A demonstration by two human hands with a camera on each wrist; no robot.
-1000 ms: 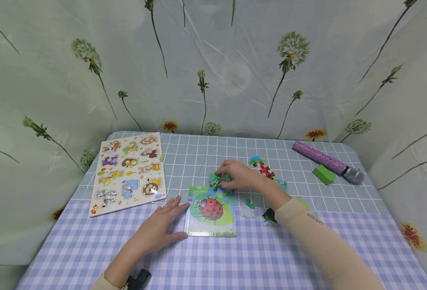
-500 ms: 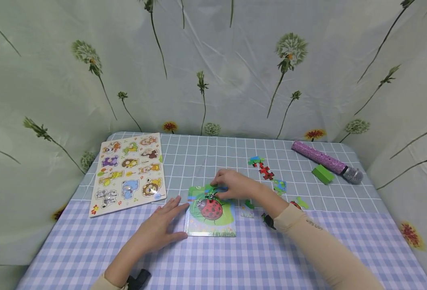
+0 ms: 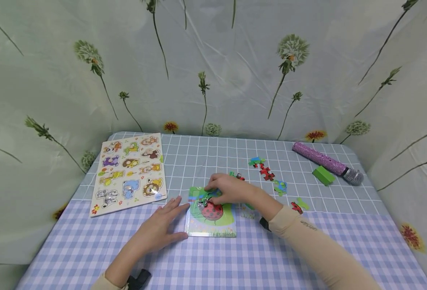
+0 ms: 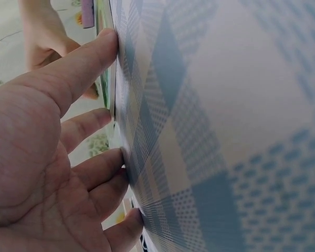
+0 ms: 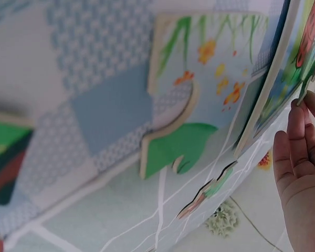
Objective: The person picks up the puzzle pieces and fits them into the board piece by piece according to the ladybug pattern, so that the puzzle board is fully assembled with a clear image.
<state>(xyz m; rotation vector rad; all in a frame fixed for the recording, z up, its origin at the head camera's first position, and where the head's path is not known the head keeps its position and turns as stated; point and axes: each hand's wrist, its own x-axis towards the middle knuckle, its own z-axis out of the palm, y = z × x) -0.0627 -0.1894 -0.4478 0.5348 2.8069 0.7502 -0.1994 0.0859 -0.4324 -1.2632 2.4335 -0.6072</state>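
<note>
The ladybug puzzle board (image 3: 210, 230) lies flat on the checked cloth in front of me. My left hand (image 3: 157, 229) rests beside it, fingers spread, with the thumb and fingertips at its left edge. Over the upper part of the board, my right hand (image 3: 231, 189) pinches a puzzle piece (image 5: 305, 88) between thumb and fingertips. In the head view that piece is partly hidden by the fingers. A loose piece with grass and orange flowers (image 5: 215, 63) lies just right of the board. The right wrist view shows the held piece thin, edge-on, near the board's surface.
Several loose puzzle pieces, including a red one (image 3: 266, 172) and a blue-green one (image 3: 280, 187), lie to the right. A green block (image 3: 323, 175) and a glittery pink microphone (image 3: 322, 159) are at the far right. An animal peg board (image 3: 126, 205) lies at the left.
My right hand has come from beyond the board's top edge to over the ladybug picture, carrying the puzzle piece. A loose piece behind that hand now shows. My left hand has stayed in place.
</note>
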